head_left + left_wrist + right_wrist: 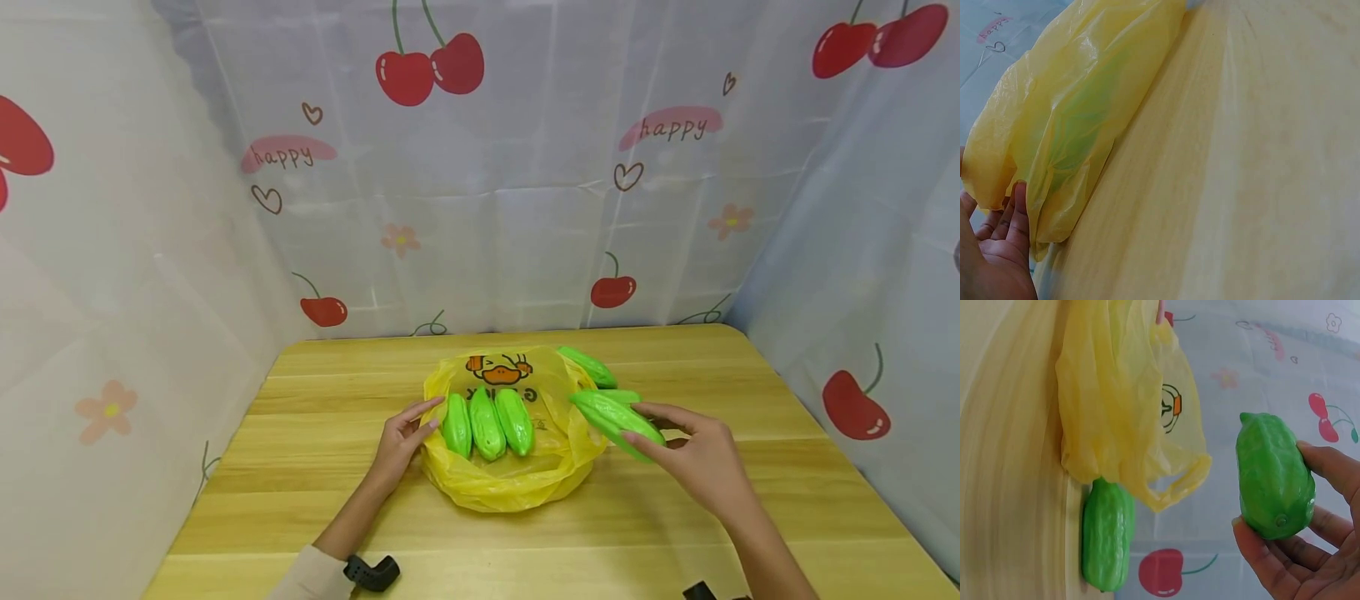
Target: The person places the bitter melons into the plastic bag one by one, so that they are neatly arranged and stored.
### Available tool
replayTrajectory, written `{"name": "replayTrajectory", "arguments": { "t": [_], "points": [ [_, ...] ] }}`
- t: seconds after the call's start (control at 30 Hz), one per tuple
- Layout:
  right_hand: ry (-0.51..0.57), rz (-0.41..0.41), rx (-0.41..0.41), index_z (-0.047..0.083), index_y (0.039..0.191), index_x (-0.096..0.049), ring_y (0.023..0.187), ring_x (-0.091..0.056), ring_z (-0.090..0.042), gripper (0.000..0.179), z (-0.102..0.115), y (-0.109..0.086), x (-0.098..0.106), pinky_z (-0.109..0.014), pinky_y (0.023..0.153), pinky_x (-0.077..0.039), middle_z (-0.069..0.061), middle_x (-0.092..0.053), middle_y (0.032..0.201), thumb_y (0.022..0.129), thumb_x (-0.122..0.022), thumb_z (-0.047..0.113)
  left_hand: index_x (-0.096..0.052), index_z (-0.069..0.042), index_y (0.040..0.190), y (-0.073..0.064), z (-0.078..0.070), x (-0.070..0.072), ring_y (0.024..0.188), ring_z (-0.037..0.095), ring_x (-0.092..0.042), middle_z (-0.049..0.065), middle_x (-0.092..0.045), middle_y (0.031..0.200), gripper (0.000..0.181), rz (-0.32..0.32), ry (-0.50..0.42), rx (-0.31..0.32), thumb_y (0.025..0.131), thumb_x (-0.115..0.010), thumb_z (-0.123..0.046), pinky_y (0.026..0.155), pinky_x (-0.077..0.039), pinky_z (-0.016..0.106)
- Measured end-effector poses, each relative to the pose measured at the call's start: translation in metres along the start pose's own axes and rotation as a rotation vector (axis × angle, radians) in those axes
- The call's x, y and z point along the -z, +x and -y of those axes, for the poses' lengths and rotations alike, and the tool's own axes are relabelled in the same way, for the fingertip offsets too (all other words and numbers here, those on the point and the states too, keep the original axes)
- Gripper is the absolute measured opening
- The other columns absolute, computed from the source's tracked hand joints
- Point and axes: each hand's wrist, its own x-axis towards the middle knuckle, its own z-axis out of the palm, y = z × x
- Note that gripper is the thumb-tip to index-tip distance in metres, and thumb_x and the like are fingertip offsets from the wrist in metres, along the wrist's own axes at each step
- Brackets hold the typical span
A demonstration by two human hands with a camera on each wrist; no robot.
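Observation:
A yellow plastic bag [517,492] lies with its mouth open on the table, three green bitter melons [487,425] side by side inside it. At the bag's left rim, my left hand [397,437] pinches the plastic between thumb and fingers. My right hand [697,454] holds another bitter melon [1275,481] between thumb and fingers, raised at the right rim, its tip pointing toward the bag's mouth. Beyond it, one more bitter melon [588,367] rests on the table against the bag's back right side. Another green bitter melon [626,396] shows partly behind the held one.
The wooden table [330,467] carries the bag near its middle. A white curtain [525,208] printed with cherries surrounds the table at the back and both sides. Dark bands [371,573] sit on my wrists at the near edge of the view.

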Motion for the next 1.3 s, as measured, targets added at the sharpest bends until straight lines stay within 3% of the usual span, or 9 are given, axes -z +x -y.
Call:
{"name": "replayTrajectory", "arguments": {
  "t": [0.27, 0.5, 0.73, 1.3],
  "points": [
    [0.011, -0.005, 0.071, 0.013, 0.119, -0.076, 0.094, -0.064, -0.015, 0.039, 0.007, 0.009, -0.019, -0.023, 0.069, -0.059, -0.008, -0.074, 0.114, 0.084, -0.085, 0.029, -0.059, 0.005, 0.138, -0.001, -0.002, 0.000, 0.142, 0.038, -0.040, 0.023, -0.054, 0.144, 0.041, -0.004, 0.001, 0.007, 0.101, -0.064, -0.011, 0.112, -0.035, 0.019],
    [0.023, 0.007, 0.085, 0.012, 0.120, -0.076, 0.097, -0.066, -0.024, 0.041, 0.008, 0.018, -0.033, -0.023, 0.069, -0.058, -0.011, -0.073, 0.116, 0.084, -0.086, 0.027, -0.059, 0.003, 0.139, 0.000, -0.002, -0.001, 0.142, 0.036, -0.041, 0.021, -0.055, 0.144, 0.041, 0.004, 0.006, 0.004, 0.101, -0.063, -0.013, 0.112, -0.036, 0.019],
    [0.009, -0.012, 0.133, 0.013, 0.118, -0.077, 0.093, -0.067, -0.024, 0.040, 0.011, 0.023, -0.043, -0.024, 0.068, -0.056, -0.011, -0.073, 0.118, 0.081, -0.088, 0.025, -0.058, 0.005, 0.139, 0.000, -0.001, -0.001, 0.141, 0.035, -0.042, 0.024, -0.054, 0.144, 0.041, 0.006, 0.021, -0.006, 0.102, -0.062, -0.010, 0.112, -0.035, 0.019],
    [-0.016, -0.033, 0.136, 0.009, 0.119, -0.076, 0.093, -0.064, -0.022, 0.043, 0.014, 0.039, -0.067, -0.025, 0.067, -0.054, -0.008, -0.074, 0.109, 0.081, -0.088, 0.024, -0.051, 0.014, 0.140, 0.000, -0.001, -0.001, 0.143, 0.044, -0.035, 0.035, -0.046, 0.145, 0.046, 0.010, -0.018, -0.006, 0.101, -0.062, -0.008, 0.110, -0.037, 0.018]
  ]
}}
